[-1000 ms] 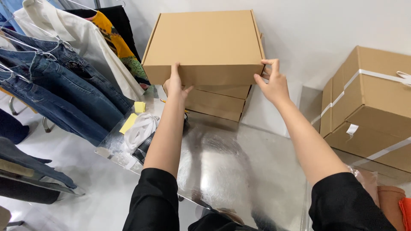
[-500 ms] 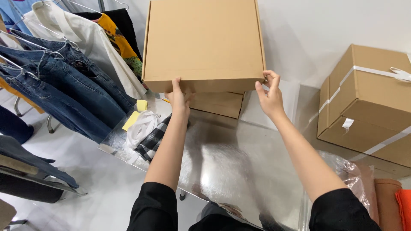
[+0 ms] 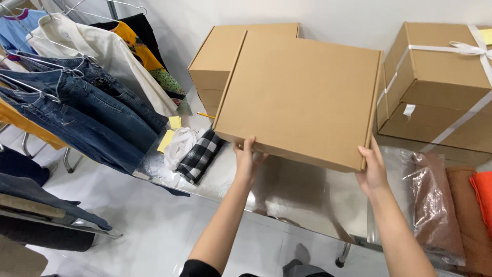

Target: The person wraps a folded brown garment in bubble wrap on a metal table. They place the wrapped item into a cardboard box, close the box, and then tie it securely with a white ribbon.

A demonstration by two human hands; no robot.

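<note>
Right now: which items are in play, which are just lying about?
In play: flat cardboard box, left hand, right hand.
Lying about: stacked boxes, ribbon-tied box, jeans, checked cloth, bagged fabric.

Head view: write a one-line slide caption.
Both hands, left hand and right hand, hold a flat brown cardboard box above a shiny metal table, beside hanging jeans.
</note>
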